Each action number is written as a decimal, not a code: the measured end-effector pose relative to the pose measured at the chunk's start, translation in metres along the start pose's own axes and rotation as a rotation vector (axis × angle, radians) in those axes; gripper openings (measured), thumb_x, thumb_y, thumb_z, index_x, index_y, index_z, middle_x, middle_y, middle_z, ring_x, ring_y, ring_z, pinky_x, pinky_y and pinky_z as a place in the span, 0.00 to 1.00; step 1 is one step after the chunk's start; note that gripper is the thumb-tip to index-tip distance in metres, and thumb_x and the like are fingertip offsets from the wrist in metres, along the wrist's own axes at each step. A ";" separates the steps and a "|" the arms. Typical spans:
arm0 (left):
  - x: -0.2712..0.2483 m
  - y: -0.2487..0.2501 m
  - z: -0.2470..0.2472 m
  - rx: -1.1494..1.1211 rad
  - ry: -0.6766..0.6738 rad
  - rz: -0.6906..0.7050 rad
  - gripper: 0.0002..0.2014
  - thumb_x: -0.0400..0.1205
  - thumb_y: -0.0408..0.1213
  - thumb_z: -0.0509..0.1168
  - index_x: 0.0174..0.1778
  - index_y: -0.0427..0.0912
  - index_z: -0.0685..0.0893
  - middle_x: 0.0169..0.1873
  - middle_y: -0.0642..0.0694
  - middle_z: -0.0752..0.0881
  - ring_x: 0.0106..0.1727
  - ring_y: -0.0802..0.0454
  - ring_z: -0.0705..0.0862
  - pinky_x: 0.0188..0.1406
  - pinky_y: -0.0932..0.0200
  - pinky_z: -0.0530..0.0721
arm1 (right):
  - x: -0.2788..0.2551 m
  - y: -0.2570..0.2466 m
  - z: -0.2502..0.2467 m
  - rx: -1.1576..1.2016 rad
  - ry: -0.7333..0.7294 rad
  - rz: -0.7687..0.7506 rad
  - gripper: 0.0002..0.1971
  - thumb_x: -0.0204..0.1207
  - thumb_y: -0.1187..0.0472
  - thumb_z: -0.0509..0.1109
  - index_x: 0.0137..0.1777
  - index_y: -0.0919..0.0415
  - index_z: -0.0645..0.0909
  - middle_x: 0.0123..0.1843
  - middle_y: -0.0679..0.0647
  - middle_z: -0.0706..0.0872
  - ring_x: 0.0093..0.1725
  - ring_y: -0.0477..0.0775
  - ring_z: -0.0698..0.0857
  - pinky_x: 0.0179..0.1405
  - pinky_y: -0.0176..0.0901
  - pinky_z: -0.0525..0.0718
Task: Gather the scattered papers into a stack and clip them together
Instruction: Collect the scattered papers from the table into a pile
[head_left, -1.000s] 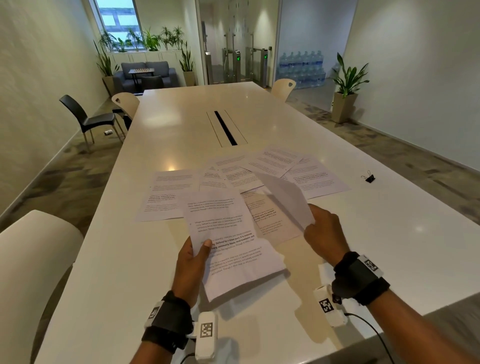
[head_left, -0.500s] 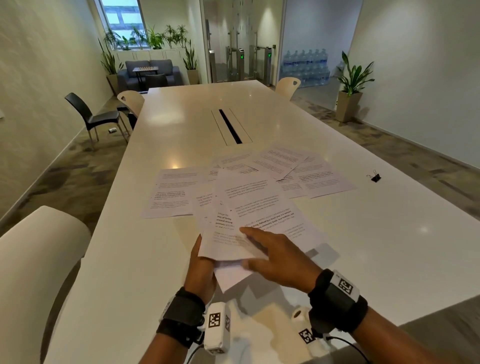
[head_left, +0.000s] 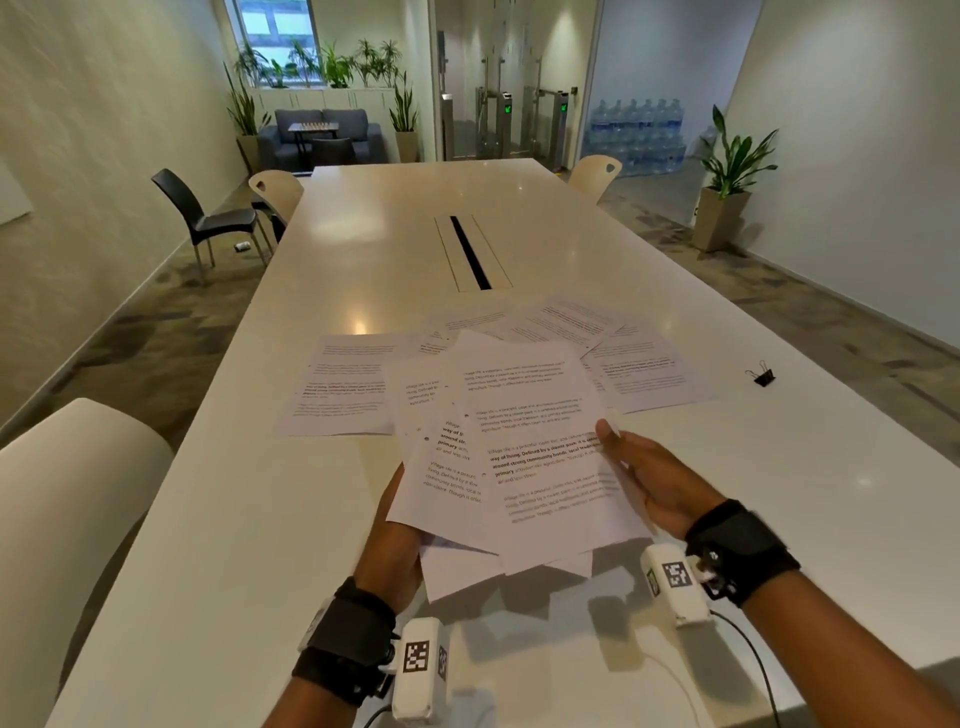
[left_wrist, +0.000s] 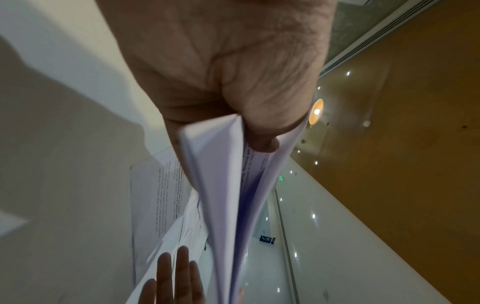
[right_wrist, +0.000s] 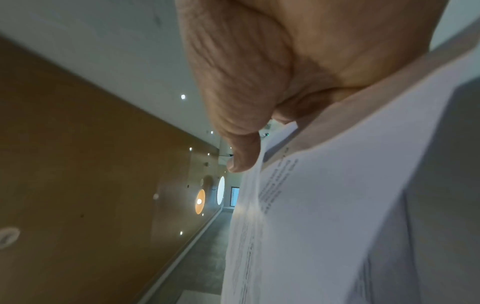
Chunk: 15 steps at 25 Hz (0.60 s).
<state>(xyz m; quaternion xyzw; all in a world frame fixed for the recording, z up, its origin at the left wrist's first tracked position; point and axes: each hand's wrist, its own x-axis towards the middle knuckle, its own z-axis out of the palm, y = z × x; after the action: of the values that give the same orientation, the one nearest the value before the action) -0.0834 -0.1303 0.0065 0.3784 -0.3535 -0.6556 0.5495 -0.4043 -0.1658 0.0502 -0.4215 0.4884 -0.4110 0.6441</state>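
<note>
Above the near end of the long white bench (head_left: 571, 234), two hands hold a loose, fanned bundle of printed papers (head_left: 524, 457) off the surface. At least three sheets show in the bundle, their corners splayed and their edges uneven; the exact count cannot be told. One left hand (head_left: 392, 540) has its grip closed on the bundle's near left corner, and the left wrist view shows the thumb (left_wrist: 262, 142) pinching down into the folded sheets. One right hand (head_left: 652, 480) takes the bundle's right edge, thumb on top of the front page and fingers underneath; the right wrist view shows the thumb (right_wrist: 242, 152) against the paper's edge. Beyond the bundle, about five or six more sheets (head_left: 343, 389) lie flat and overlapping on the bench, one spread out to the left and the others fanned toward the right. One black binder clip (head_left: 762, 374) sits alone on the bench, well apart to the right of the papers. Two pale chairs (head_left: 275, 192) stand at the far corners, one black chair (head_left: 202, 218) stands by the left wall, and one potted plant (head_left: 727, 171) stands by the right wall.
</note>
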 end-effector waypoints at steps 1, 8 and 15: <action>0.003 0.001 0.007 0.001 -0.021 0.001 0.20 0.79 0.40 0.67 0.67 0.40 0.85 0.58 0.31 0.94 0.54 0.32 0.96 0.41 0.35 0.99 | 0.000 0.004 0.004 0.103 -0.051 0.011 0.26 0.93 0.48 0.63 0.84 0.62 0.79 0.80 0.61 0.87 0.80 0.62 0.85 0.85 0.63 0.77; 0.028 -0.015 0.066 0.106 0.014 -0.017 0.58 0.34 0.70 0.91 0.58 0.41 0.87 0.46 0.36 0.95 0.44 0.41 0.95 0.23 0.54 0.94 | 0.015 -0.010 -0.030 0.228 -0.059 0.045 0.21 0.88 0.62 0.70 0.79 0.67 0.83 0.74 0.67 0.90 0.75 0.71 0.88 0.75 0.63 0.87; 0.039 -0.033 0.123 0.043 0.086 0.107 0.24 0.85 0.58 0.73 0.69 0.45 0.85 0.58 0.39 0.96 0.56 0.48 0.98 0.50 0.51 0.99 | 0.039 -0.024 -0.086 0.252 0.053 -0.008 0.17 0.88 0.69 0.71 0.75 0.68 0.85 0.69 0.66 0.93 0.60 0.60 0.95 0.50 0.46 0.96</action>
<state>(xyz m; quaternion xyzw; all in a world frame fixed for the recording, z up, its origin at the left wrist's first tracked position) -0.2117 -0.1579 0.0304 0.3982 -0.3633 -0.6007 0.5904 -0.4835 -0.2221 0.0474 -0.3282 0.4482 -0.4827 0.6771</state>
